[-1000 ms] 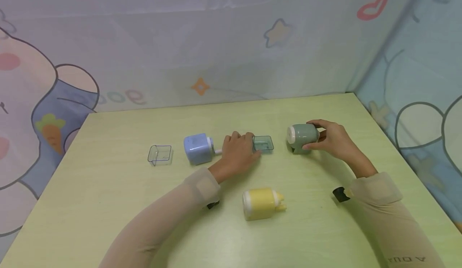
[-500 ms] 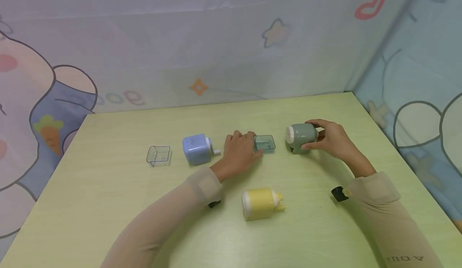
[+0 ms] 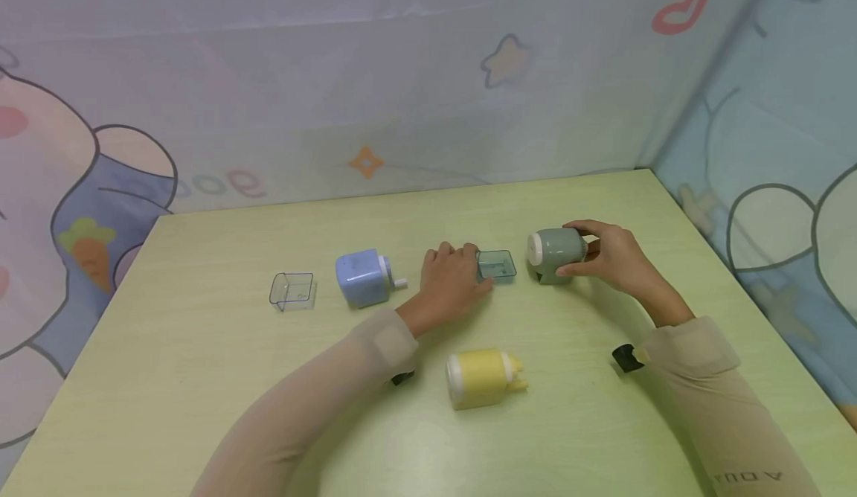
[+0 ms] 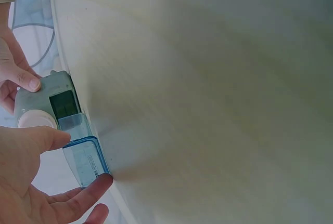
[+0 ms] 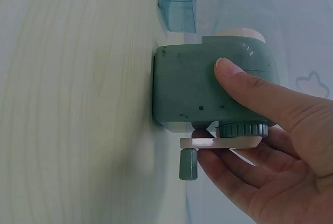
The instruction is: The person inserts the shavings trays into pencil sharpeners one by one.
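My right hand [image 3: 616, 260] grips a green crank pencil sharpener [image 3: 561, 253], thumb on its near side and fingers round the crank end. In the right wrist view, the sharpener's crank handle [image 5: 221, 142] hangs by those fingers. Between the thumb and fingers of my left hand [image 3: 450, 283] is a see-through teal shavings drawer [image 3: 498, 265]. The left wrist view shows the drawer [image 4: 83, 154] lined up with the dark slot [image 4: 63, 104] in the sharpener's body, its front end right at the opening. In the head view a small gap shows between them.
Left of my left hand sits a blue crank sharpener [image 3: 364, 279], with a clear shavings drawer [image 3: 292, 292] farther left. A yellow sharpener [image 3: 483, 379] lies on its side nearer me, between my forearms. A printed cloth [image 3: 415, 88] hangs behind the table [image 3: 201, 378].
My left hand has moved slightly right with the teal drawer, narrowing the gap to the green sharpener. My right hand keeps its hold and has barely moved.
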{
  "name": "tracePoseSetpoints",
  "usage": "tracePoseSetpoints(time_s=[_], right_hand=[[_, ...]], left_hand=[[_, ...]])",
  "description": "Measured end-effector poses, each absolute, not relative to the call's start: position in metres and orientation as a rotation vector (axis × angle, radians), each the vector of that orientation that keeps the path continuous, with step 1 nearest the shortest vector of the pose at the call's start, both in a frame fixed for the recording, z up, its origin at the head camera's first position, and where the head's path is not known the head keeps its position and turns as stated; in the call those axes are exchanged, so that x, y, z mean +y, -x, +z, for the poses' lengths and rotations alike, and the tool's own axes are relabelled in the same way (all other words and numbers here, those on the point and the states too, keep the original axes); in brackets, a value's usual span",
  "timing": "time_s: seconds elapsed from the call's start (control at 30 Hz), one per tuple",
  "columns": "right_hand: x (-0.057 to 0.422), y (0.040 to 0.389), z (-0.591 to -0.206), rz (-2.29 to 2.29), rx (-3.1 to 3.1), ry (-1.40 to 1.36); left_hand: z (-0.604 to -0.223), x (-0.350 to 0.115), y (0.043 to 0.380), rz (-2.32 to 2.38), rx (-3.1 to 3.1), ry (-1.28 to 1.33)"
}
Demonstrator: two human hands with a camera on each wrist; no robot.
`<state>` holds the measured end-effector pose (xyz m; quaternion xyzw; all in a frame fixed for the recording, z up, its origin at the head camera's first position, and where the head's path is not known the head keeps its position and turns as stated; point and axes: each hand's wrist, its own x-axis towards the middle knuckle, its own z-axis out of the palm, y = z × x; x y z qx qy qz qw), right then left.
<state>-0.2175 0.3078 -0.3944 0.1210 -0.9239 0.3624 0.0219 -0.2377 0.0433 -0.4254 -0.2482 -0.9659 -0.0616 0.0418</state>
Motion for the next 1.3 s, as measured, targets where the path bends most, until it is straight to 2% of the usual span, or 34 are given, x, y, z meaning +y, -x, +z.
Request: tracePoseSetpoints(time_s=[1.3], right_hand=[[0.308, 0.218, -0.395, 1.126, -2.843, -0.384]], left_hand=[[-0.429, 0.066, 0.246, -0.161, -2.940, 0.808]])
